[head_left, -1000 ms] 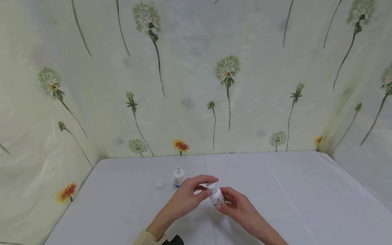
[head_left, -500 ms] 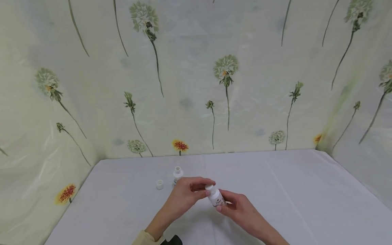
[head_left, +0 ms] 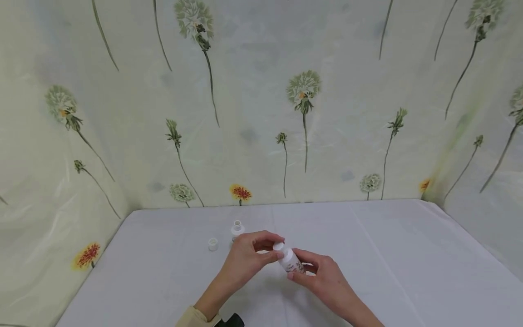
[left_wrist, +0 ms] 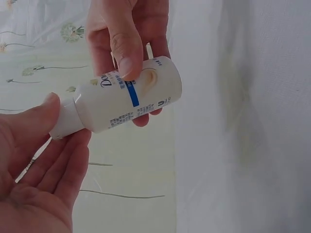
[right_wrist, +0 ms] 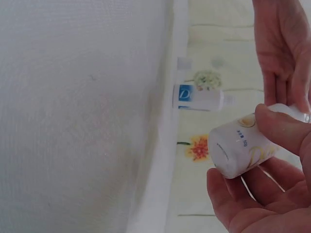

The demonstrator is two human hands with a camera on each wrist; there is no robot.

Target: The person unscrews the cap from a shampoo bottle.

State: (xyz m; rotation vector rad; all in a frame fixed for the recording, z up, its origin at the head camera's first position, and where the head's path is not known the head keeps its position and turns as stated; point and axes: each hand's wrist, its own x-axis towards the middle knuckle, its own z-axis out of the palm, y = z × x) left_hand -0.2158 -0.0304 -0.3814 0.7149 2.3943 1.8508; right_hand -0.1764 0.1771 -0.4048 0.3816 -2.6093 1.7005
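Note:
Between the two hands is a small white bottle [head_left: 292, 263], tilted, with printed lettering and a blue band on its label. My left hand [head_left: 251, 256] pinches its white cap [left_wrist: 68, 120] between thumb and fingers. The bottle's body is held by my right hand [head_left: 324, 278], thumb on one side and fingers on the other, as the right wrist view also shows. Behind the left hand stands a second white bottle [head_left: 237, 228] with a blue label patch [right_wrist: 185, 93]; its mouth is uncovered, its lower part hidden by the hand. A loose white cap [head_left: 213, 244] lies left of it.
A white cloth covers the table [head_left: 388, 254]. Curtains printed with dandelions [head_left: 253, 113] hang along the back and both sides of it. A black wrist strap piece [head_left: 233, 320] shows at the left cuff.
The fingers of my left hand have drawn slightly left and curled closer around the cap. My right hand keeps its grip on the bottle. The standing bottle and loose cap have stayed put.

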